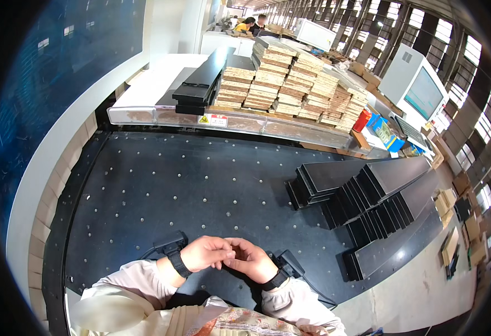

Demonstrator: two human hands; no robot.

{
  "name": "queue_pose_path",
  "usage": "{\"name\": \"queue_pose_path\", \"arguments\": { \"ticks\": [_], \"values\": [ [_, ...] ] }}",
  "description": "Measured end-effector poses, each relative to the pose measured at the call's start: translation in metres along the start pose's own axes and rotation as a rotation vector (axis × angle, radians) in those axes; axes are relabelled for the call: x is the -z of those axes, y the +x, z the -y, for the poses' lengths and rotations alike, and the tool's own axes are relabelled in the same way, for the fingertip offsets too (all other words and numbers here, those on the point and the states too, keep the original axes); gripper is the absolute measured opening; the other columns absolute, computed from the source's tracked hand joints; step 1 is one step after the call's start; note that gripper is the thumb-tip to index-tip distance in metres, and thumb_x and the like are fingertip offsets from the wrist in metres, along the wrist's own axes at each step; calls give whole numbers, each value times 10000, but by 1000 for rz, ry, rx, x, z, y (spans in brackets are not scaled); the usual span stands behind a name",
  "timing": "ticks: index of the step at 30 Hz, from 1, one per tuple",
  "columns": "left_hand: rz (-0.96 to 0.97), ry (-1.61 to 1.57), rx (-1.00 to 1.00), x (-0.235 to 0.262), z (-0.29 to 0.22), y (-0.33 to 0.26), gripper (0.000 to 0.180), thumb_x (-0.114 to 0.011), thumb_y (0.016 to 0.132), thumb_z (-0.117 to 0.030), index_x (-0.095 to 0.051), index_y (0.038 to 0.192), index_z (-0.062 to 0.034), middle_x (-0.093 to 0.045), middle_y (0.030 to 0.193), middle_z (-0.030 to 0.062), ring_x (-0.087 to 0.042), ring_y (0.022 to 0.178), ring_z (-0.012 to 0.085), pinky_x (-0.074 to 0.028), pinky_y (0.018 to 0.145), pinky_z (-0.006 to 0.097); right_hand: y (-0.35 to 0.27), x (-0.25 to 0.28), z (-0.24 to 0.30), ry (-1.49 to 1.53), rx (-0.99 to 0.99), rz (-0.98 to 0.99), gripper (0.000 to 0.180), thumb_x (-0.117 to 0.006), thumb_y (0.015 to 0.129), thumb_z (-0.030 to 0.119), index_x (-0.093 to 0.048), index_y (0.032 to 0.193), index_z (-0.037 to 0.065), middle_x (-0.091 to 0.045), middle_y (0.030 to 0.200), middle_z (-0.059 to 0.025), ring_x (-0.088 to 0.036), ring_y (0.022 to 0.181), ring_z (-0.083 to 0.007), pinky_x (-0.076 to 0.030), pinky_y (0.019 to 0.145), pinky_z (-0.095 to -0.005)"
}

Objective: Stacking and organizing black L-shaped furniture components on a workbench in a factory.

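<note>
Over the near edge of a black table dotted with small metal studs [204,200], my two hands meet at the fingertips. My left hand [207,253] is closed, its fingers curled toward the other hand. Fingers bent and pressed together, my right hand [252,261] touches it from the other side. Whatever may be between the fingertips is hidden or too small to name. Each wrist wears a black strap with a small cabled box, such as the left box [170,242] and the right box [290,263].
Stacked black panels [394,178] stand on the table's right side. Behind the table, a ledge carries raw-edged chipboard pieces [270,73] and long black boards [198,84]. A monitor [416,84], a red can [361,120] and a blue box [384,133] are at the far right. A large blue panel [72,84] borders the left.
</note>
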State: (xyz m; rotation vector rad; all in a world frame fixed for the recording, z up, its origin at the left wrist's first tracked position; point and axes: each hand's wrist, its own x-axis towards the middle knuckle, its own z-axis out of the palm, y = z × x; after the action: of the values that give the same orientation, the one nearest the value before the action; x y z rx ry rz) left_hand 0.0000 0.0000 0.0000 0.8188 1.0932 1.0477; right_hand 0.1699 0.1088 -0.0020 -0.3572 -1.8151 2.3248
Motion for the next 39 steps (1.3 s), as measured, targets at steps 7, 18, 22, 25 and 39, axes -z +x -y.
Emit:
{"name": "queue_pose_path", "arguments": {
  "ticks": [7,18,22,25,39],
  "values": [
    [258,-78,-361,-17,4,2,297,-609,873,-132,-567,1142,-12,-569,1138,102,-507,1121,183,-383,967,335,-5,-9,14,-352,101,-119,492,-675,818,77,-463,1261,43,-596,1087,-60,-580,984,-120,-475,841,-251],
    [470,-518,-480,-24,-1,0,612,-602,825,-358,-466,1274,35,-385,1350,294,-375,1283,356,-252,1078,428,-4,-11,15,8,-84,-61,299,-668,837,64,-562,1105,-17,-611,986,-59,-571,939,-116,-467,836,-235],
    [466,-488,-449,-24,-2,-1,648,-595,822,-365,-440,1281,65,-386,1351,299,-351,1300,372,-222,1094,436,-5,-10,13,30,-83,-73,245,-675,831,71,-596,1045,-19,-627,969,-59,-577,922,-113,-471,819,-228],
    [449,-510,-411,-22,-2,-1,666,-609,818,-370,-431,1275,80,-394,1345,298,-358,1296,374,-247,1086,440,-5,-10,11,-129,7,-111,270,-676,823,52,-582,1063,-29,-636,976,-65,-587,908,-116,-482,803,-229],
    [376,-517,-373,-14,-3,1,651,-616,838,-357,-415,1281,77,-406,1342,278,-432,1243,352,-345,1034,454,-3,-7,12,-31,5,-306,91,-659,838,45,-614,911,12,-631,846,-20,-577,765,-76,-477,669,-204]
  ]
}}
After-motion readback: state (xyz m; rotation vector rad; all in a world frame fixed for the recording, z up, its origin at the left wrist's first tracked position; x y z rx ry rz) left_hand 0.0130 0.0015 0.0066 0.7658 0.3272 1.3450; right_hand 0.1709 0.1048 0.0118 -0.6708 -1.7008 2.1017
